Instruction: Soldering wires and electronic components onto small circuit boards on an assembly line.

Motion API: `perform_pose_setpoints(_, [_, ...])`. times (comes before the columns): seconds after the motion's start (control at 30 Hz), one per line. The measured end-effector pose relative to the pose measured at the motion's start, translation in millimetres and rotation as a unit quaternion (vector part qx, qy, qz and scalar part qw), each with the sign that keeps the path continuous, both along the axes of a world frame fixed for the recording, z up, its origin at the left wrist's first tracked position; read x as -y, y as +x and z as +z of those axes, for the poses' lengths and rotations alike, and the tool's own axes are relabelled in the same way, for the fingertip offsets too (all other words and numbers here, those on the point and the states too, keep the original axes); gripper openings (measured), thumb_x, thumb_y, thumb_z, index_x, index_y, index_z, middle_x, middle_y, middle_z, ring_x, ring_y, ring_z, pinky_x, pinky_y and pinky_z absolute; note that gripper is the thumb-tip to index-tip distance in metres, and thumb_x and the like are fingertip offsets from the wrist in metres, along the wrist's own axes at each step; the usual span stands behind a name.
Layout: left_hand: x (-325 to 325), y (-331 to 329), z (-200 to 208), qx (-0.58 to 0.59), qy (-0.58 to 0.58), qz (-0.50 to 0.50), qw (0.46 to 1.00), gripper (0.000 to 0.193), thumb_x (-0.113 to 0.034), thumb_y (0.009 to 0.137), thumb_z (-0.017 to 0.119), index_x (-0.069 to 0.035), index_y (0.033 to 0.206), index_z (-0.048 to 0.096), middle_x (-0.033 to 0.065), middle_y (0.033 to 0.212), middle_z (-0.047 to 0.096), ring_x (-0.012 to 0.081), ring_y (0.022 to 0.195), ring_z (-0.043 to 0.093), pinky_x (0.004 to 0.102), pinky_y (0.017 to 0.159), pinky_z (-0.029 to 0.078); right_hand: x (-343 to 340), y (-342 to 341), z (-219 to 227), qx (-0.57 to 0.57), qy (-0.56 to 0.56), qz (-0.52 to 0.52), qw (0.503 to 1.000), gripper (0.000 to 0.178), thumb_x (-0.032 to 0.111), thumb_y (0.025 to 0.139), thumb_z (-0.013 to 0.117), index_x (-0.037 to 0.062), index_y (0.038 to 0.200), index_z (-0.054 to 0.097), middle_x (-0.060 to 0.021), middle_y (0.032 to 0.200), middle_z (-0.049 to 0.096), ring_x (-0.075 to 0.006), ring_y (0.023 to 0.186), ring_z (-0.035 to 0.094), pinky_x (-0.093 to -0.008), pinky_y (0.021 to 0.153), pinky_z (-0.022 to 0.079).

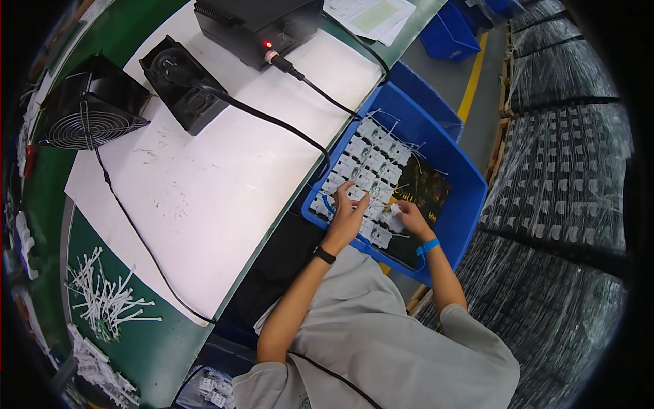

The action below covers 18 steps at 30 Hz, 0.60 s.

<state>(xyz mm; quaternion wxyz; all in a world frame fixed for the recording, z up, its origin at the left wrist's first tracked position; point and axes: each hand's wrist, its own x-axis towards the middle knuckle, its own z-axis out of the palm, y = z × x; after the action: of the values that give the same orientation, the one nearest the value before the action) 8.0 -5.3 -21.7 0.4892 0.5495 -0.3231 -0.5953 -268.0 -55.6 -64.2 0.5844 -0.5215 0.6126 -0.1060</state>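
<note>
A blue plastic bin (469, 178) lies in front of me, holding rows of small white plastic parts (371, 153) with thin white wires. My left hand (347, 215), with a black band at its wrist, is over the near left part of these rows. Its thumb and fingers are apart, and I see nothing held between them. Farther right, my right hand (414, 219) pinches a white plastic part (392, 217) at the edge of the rows. A blue wrist strap (428, 247) is on that arm. Beneath lies a dark printed sheet (429, 187).
Left of the bin stands a green workbench (153, 358) with a white sheet (225, 177), a black fan (92, 109), a black holder (180, 85) and a black powered box (259, 31). White cable ties or wires (109, 296) lie in a pile. Wrapped stacks (558, 177) stand at right.
</note>
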Motion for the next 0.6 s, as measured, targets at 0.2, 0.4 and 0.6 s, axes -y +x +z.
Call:
perform_pose_setpoints(0.2, [-2, 2, 8, -0.005, 0.0, -0.029, 1.0, 0.06, -0.024, 0.102, 0.065, 0.0, 0.147, 0.034, 0.0218, 0.148, 0.038, 0.0291, 0.11, 0.062, 0.0361, 0.092, 0.052, -16, -32, -44, -0.25, -0.095, 0.092, 0.959, 0.048, 0.014, 0.079, 0.07, 0.0025, 0.125, 0.066, -0.0216, 0.109, 0.069, -0.0365, 0.104, 0.067, -0.0431, 0.088, 0.054])
perform_pose_setpoints(0.4, [-2, 2, 6, 0.0, -0.007, -0.021, 1.0, 0.06, -0.021, 0.101, 0.066, 0.0, 0.147, 0.035, 0.0224, 0.147, 0.039, 0.0289, 0.109, 0.063, 0.0356, 0.092, 0.053, -28, -14, -62, -0.365, -0.22, 0.051, 0.903, 0.044, 0.016, 0.078, 0.072, 0.0083, 0.121, 0.065, -0.0173, 0.115, 0.057, -0.0387, 0.115, 0.059, -0.0459, 0.095, 0.052])
perform_pose_setpoints(0.6, [-2, 3, 8, 0.0, -0.002, -0.026, 1.0, 0.06, -0.022, 0.101, 0.066, -0.001, 0.147, 0.036, 0.0222, 0.145, 0.041, 0.0279, 0.108, 0.063, 0.0355, 0.09, 0.054, -33, -1, -48, -0.363, -0.182, 0.085, 0.91, 0.043, 0.015, 0.079, 0.073, 0.0109, 0.121, 0.065, -0.0163, 0.121, 0.057, -0.038, 0.117, 0.06, -0.0445, 0.098, 0.051])
